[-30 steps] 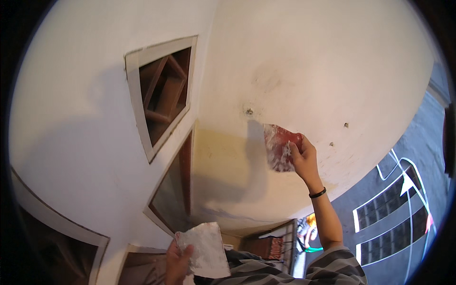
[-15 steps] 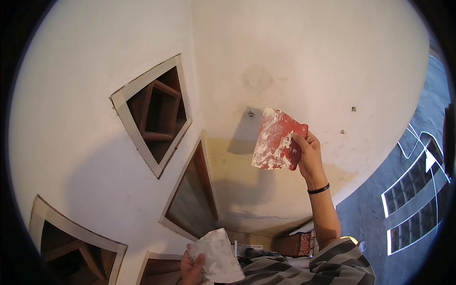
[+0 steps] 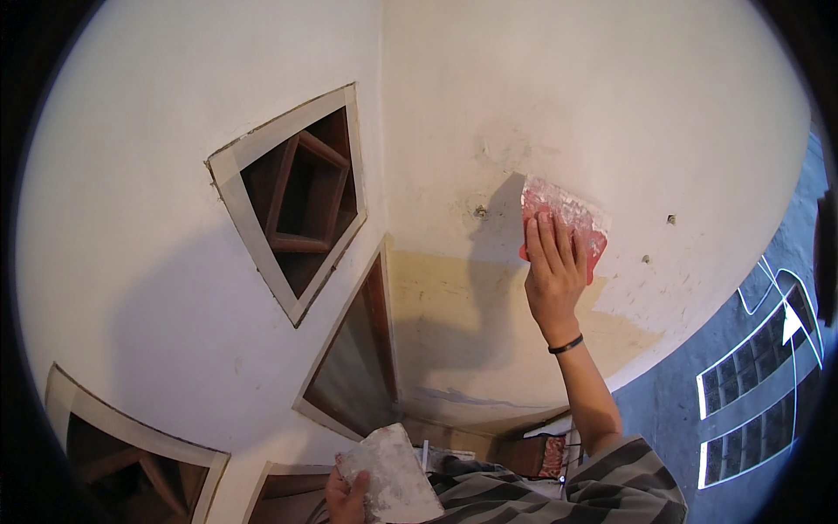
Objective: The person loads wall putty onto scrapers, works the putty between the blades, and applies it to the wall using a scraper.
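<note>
My right hand [image 3: 555, 278] is raised, its fingers spread over the back of a red putty spreader [image 3: 563, 197] that is smeared with white filler. The spreader's broad edge faces up by the pale wall [image 3: 611, 105]; I cannot tell whether it touches. Just left of it is a small dark hole [image 3: 480, 211] with scuffed plaster around it. Low down, my left hand [image 3: 346, 499] grips a second putty spreader [image 3: 394, 476], whose flat face is coated grey-white. The thumb lies on that face, and the other fingers are mostly hidden behind it.
On the left wall is a wood-framed opening [image 3: 301, 196], with another [image 3: 140, 472] lower down. A tall framed panel [image 3: 353, 349] stands by the corner. Two small holes mark the wall at right, above a yellowish patch [image 3: 436, 271]. Cables [image 3: 768, 279] hang over blue-grey ground.
My right hand has turned the red spreader from a side grip to fingers laid across its back, and brought it up and right, closer to the wall. The left hand has barely moved.
</note>
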Motion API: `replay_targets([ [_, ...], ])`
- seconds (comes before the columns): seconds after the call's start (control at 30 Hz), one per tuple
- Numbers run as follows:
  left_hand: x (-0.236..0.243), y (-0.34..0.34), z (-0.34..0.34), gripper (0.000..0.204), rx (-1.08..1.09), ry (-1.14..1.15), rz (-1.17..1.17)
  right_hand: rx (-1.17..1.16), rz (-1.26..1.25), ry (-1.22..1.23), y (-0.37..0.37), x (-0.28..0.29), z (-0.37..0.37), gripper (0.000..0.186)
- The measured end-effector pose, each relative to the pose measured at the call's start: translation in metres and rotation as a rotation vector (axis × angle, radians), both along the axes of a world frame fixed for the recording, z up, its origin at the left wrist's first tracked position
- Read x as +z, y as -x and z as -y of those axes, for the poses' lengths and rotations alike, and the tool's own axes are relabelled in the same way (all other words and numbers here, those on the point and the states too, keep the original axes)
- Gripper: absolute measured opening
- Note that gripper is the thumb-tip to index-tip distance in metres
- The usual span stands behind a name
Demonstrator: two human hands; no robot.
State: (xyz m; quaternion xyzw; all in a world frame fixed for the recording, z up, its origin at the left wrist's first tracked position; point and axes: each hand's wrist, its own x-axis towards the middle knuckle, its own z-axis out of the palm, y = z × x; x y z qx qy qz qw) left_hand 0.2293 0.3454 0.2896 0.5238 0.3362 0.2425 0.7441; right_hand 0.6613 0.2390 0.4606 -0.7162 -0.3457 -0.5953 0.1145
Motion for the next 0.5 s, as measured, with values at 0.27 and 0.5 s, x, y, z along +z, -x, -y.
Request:
replay_targets([
  [0.27,-0.008,-0.001,-0.014,0.053,-0.044,0.012,-0.050,0.005,0.127,0.156,-0.055,-0.018,-0.023,0.046],
  [0.5,0.008,0.002,-0.016,0.053,0.056,-0.004,0.069,-0.054,0.070,0.212,-0.063,-0.020,-0.029,0.048],
])
